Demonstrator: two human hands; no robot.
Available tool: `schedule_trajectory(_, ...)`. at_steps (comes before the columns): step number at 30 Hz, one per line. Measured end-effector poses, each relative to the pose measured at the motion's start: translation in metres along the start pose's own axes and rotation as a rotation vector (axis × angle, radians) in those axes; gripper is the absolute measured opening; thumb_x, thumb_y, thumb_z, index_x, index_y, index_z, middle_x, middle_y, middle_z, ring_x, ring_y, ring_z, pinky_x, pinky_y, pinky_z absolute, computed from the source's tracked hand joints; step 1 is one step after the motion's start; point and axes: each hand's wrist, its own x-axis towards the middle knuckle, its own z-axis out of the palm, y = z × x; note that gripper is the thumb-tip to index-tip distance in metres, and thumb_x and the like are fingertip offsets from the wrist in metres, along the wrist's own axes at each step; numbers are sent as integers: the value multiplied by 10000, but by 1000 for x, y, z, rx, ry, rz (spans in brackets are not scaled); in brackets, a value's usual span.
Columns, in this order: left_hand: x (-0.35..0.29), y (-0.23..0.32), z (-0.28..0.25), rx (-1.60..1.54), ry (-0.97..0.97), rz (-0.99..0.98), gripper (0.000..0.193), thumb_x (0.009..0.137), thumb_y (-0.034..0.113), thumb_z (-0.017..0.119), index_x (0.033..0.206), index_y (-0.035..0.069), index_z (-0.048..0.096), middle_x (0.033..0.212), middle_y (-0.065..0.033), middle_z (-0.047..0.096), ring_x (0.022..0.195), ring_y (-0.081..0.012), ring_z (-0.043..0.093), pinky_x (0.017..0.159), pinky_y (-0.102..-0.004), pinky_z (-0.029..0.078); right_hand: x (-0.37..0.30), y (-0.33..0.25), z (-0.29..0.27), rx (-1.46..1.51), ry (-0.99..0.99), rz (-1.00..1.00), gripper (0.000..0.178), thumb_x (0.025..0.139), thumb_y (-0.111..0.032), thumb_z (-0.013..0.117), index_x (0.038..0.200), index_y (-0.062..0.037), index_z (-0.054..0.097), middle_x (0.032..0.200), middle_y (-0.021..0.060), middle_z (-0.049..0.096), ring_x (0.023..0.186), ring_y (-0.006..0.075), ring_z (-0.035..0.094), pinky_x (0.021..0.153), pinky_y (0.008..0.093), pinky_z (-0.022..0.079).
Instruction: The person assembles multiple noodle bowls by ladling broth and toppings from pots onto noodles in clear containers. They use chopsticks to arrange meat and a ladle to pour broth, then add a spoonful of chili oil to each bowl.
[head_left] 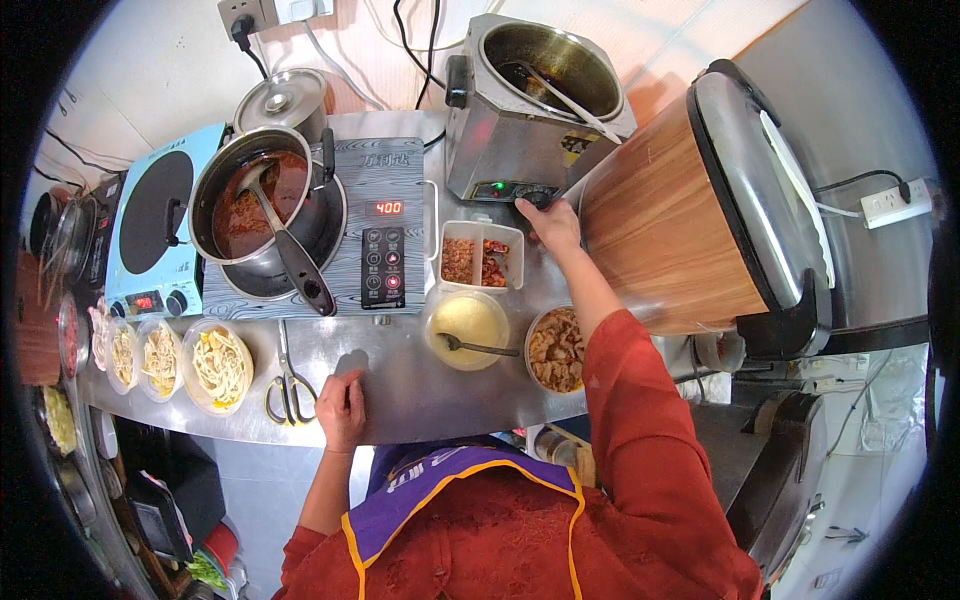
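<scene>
My right hand (pixel 552 225) reaches forward to the front of the steel soup warmer (pixel 470 145), its fingers pinching the black control knob (pixel 537 197) beside a small green light. My left hand (pixel 341 408) rests at the counter's front edge with its fingers curled in and nothing in them. Just left of it lie black-handled scissors (pixel 287 390). Inside the warmer's round well, a long-handled utensil (pixel 570 102) leans against the rim. Between my hands stand a bowl of pale yellow paste (pixel 466 312) with a dark spoon (pixel 480 346) and a tub of brown chopped food (pixel 556 350).
A pot of red sauce (pixel 225 240) with a ladle (pixel 285 235) sits tilted on the patterned induction cooker (pixel 385 180). Behind the paste is a divided box (pixel 483 226). Noodle bowls (pixel 217 366) line the left, near a blue cooker (pixel 190 165). A wood-patterned container (pixel 665 200) flanks my right arm.
</scene>
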Motion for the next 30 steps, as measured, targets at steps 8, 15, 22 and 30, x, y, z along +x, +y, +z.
schedule_trajectory(8, 0, 0, 1, 4, 18, 22, 120, 856, -6, 601, 944, 51, 658, 724, -111, 562, 598, -268, 557, 543, -352, 441, -5, -2, -2, 43, -7, -33, 656, 766, -605, 656, 938, 27, 673, 757, 159, 704, 843, 295, 695, 787, 388, 523)
schedule_trajectory(15, 1, 1, 0, 2, 5, 17, 110, 856, -17, 595, 932, 37, 654, 762, -122, 593, 629, -275, 581, 569, -348, 461, -8, -2, -3, 89, -19, -46, 589, 740, -598, 699, 787, -13, 663, 689, 115, 694, 729, 248, 700, 713, 372, 531)
schedule_trajectory(22, 0, 3, -2, 2, -12, -16, 99, 860, -16, 594, 926, 32, 651, 784, -125, 615, 659, -281, 604, 590, -349, 476, -4, 4, -2, 83, -46, 2, 596, 734, -598, 706, 830, -11, 660, 703, 112, 698, 749, 249, 702, 728, 372, 532)
schedule_trajectory(30, -1, 0, 1, 26, 0, -6, 83, 868, 11, 597, 923, 37, 653, 777, -127, 613, 660, -286, 601, 589, -362, 472, -1, -1, 0, 56, 11, -40, 580, 754, -567, 695, 865, 2, 689, 717, 121, 696, 742, 245, 692, 722, 358, 529)
